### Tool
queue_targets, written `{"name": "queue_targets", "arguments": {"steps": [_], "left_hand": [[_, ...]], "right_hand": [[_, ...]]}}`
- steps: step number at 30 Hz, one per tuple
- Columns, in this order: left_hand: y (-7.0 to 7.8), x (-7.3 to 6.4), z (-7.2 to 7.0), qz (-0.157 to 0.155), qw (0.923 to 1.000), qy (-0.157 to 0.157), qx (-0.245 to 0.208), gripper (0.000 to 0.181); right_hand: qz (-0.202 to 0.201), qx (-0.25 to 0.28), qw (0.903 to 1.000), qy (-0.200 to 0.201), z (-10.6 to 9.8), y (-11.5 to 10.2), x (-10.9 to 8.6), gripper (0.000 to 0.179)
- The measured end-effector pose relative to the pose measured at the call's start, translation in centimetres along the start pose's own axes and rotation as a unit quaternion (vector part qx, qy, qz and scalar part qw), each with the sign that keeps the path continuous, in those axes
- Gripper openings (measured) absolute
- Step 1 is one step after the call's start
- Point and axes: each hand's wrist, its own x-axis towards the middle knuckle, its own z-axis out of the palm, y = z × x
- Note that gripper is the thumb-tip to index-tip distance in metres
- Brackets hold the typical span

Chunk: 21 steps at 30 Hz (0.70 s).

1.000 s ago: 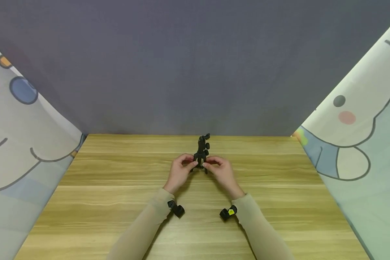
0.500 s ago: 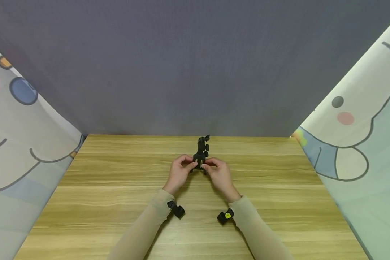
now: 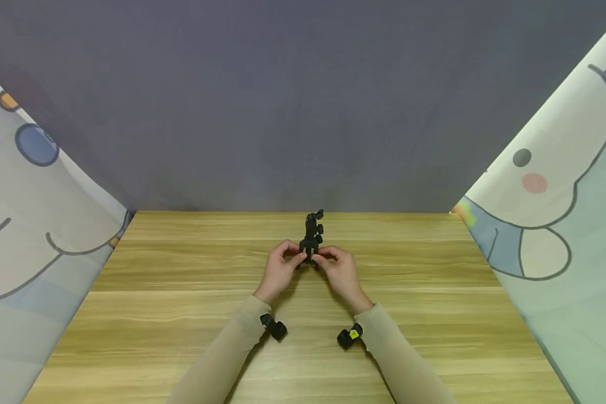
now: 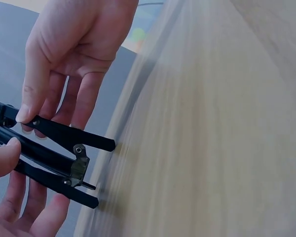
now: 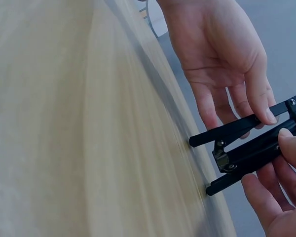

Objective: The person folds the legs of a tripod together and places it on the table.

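One black tripod — left hand and right hand pinching its legs.

No lettering, brand or number can be read in any view. Above the near half of the tabletop, the black right-wrist camera bears a small yellow label, its marking too small to make out.

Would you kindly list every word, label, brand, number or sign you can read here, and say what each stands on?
No text is readable in any view.
Yellow sticker on the right wrist camera: too small to tell whether it bears any mark.
Black stand: no lettering shows.
Cartoon panels: no words show.
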Motion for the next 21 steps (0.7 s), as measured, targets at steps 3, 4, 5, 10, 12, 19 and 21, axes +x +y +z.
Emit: {"name": "queue_targets", "arguments": {"steps": [3, 4, 5, 10, 12, 19, 21], "left_hand": [[-0.1, 0.0, -0.1, 0.001, 1.0000, 0.001, 0.006, 0.008], [-0.1, 0.0, -0.2, 0.002, 1.0000, 0.002, 0.007, 0.009], [-0.2, 0.0, -0.2, 0.004, 1.0000, 0.002, 0.008, 0.009], [-0.3, -0.1, -0.3, 0.010, 0.9999, 0.004, 0.003, 0.010], [-0.3, -0.1, -0.4, 0.010, 0.9999, 0.005, 0.005, 0.010], [-0.2, -0.2, -0.6, 0.000, 0.9998, 0.005, 0.021, 0.010], [-0.2, -0.2, -0.7, -0.006, 0.9997, 0.007, 0.025, 0.011]], "right_hand": [[0.007, 0.014, 0.9999, -0.007, -0.1, 0.1, 0.0, 0.009], [0.009, 0.022, 0.9997, -0.010, -0.2, 0.1, 0.0, 0.011], [0.011, 0.030, 0.9994, -0.013, -0.3, 0.1, 0.0, 0.012], [0.019, 0.058, 0.9977, -0.027, -0.8, 0.2, 0.0, 0.016], [0.028, 0.060, 0.9973, -0.032, -1.1, 0.2, 0.0, 0.016], [0.044, 0.056, 0.9969, -0.034, -2.5, 0.3, -0.1, 0.017], [0.047, 0.058, 0.9966, -0.034, -2.7, 0.4, -0.2, 0.018]]}}
